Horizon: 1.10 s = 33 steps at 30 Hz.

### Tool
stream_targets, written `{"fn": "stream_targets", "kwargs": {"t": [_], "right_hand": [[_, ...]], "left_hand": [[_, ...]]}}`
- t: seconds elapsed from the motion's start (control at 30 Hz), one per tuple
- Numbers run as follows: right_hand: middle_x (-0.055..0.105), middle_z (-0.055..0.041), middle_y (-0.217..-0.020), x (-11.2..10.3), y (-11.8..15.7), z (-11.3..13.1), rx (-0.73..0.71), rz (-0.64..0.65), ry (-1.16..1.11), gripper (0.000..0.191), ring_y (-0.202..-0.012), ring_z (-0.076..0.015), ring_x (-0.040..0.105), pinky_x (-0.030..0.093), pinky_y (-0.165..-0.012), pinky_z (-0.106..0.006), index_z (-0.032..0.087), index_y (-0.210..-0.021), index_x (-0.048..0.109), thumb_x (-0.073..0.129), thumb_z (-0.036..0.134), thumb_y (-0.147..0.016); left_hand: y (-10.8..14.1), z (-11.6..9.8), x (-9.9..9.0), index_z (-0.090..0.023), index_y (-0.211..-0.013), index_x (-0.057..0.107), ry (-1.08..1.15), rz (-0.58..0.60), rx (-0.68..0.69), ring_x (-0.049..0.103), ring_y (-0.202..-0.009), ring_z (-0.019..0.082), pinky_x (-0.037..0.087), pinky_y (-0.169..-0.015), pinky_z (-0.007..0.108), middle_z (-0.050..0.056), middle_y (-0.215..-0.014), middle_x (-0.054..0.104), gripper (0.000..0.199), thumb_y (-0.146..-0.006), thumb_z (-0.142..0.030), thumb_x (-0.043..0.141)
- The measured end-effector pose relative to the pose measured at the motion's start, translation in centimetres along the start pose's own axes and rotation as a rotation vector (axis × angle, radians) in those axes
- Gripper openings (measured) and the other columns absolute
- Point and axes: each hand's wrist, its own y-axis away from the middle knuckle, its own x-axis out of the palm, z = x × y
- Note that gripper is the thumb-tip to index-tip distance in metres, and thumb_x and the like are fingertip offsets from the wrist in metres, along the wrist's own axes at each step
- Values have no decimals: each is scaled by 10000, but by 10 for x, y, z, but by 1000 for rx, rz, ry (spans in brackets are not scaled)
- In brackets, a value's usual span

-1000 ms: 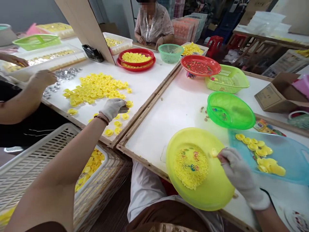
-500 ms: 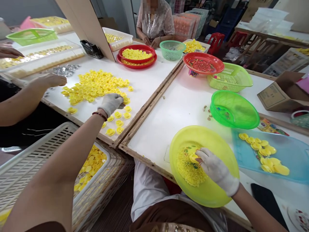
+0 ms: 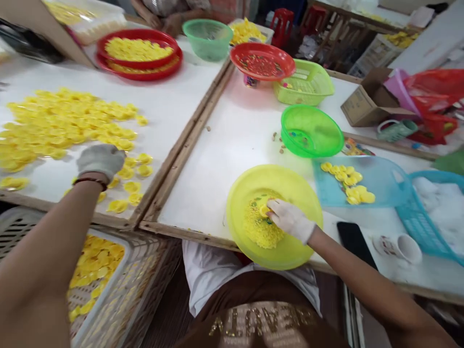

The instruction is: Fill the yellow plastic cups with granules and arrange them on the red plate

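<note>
My left hand [image 3: 100,160], in a white glove, reaches over the left table beside a spread of yellow cup-shaped pieces [image 3: 65,121]. Its fingers are curled and smeared by motion; whether they hold anything is hidden. In a yellow plate [image 3: 290,186] at the front of the right table, my gloved right hand [image 3: 288,217] pinches a yellow cup piece [image 3: 265,210] over a heap of small yellow beads [image 3: 266,234]. A few green bits lie among the beads.
A blue tray [image 3: 384,186] with yellow cups, a green bowl [image 3: 315,133], a black phone [image 3: 357,244] and a white cup [image 3: 409,248] stand around the plate. Red trays [image 3: 145,72] stand at the back left. A wooden ridge [image 3: 181,150] separates the tables.
The view has swung right and down, so both tables appear further left and more shows at the right. My right hand remains over the beads with the yellow cup piece.
</note>
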Motion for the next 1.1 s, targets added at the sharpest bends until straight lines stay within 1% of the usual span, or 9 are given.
{"fn": "stream_targets", "kwargs": {"t": [0.13, 0.17, 0.27, 0.37, 0.47, 0.6, 0.7, 0.87, 1.1], "right_hand": [[696, -86, -878, 0, -13, 0, 16, 94, -92, 180, -803, -175, 617, 429, -767, -279, 133, -941, 669, 492, 118, -915], [690, -71, -839, -2, -13, 0, 31, 87, -107, 170, -763, -165, 600, 415, -737, -273, 139, -910, 671, 503, 121, -904], [660, -33, -750, -10, -9, 5, 70, -19, -189, 125, -677, -147, 549, 378, -661, -265, 160, -865, 659, 534, 167, -881], [656, -18, -763, -22, 2, 7, 31, -155, -326, 97, -686, -141, 550, 383, -663, -261, 169, -875, 635, 540, 179, -862], [676, -41, -866, -28, 13, 2, -9, -125, -381, 154, -774, -156, 595, 426, -725, -269, 172, -974, 619, 484, 227, -928], [670, -156, -1049, -13, 20, 7, 157, 185, -173, 388, -854, -264, 637, 477, -740, -363, 150, -1153, 589, 607, 433, -887], [636, -187, -1162, 5, 17, 25, 61, 301, -131, 491, -876, -302, 648, 494, -744, -410, 163, -1218, 586, 644, 478, -845], [711, -97, -995, 4, 14, 30, -180, 233, -302, 230, -901, -233, 636, 491, -834, -351, 127, -1002, 685, 572, 70, -809], [675, -74, -971, -39, 31, 15, -163, -26, -379, 173, -936, -186, 612, 485, -899, -323, 138, -959, 661, 510, 73, -902]], "left_hand": [[66, -70, 20, -146, -1127, 688, 38, -212, 283, 594, -1009, 197, 430, -976, 333, 1, -921, 661, 359, -926, -397, 527], [92, -93, 29, -164, -1169, 682, 158, -135, 396, 611, -971, 178, 445, -946, 305, 5, -964, 682, 375, -939, -407, 513], [170, -161, 67, -160, -1088, 716, 404, 319, 679, 654, -913, 204, 494, -873, 301, 71, -1037, 730, 373, -898, -444, 566], [213, -203, 107, -173, -1092, 712, 372, 549, 745, 657, -831, 223, 500, -789, 321, 86, -982, 734, 355, -845, -412, 627], [218, -212, 125, -171, -976, 720, 362, 559, 713, 640, -771, 212, 474, -735, 315, 73, -871, 725, 252, -871, -344, 570], [216, -205, 124, -184, -1018, 692, 392, 390, 674, 635, -799, 213, 456, -757, 322, 65, -900, 721, 254, -870, -365, 595], [222, -203, 126, -187, -976, 684, 428, 390, 655, 612, -757, 197, 450, -722, 312, 46, -840, 699, 249, -864, -395, 607], [223, -203, 135, -178, -935, 714, 552, 552, 566, 639, -789, 200, 482, -710, 295, 54, -880, 726, 253, -863, -377, 575], [219, -210, 137, -149, -865, 711, 691, 838, 416, 608, -619, 155, 507, -607, 273, 39, -733, 675, 228, -788, -328, 593]]}}
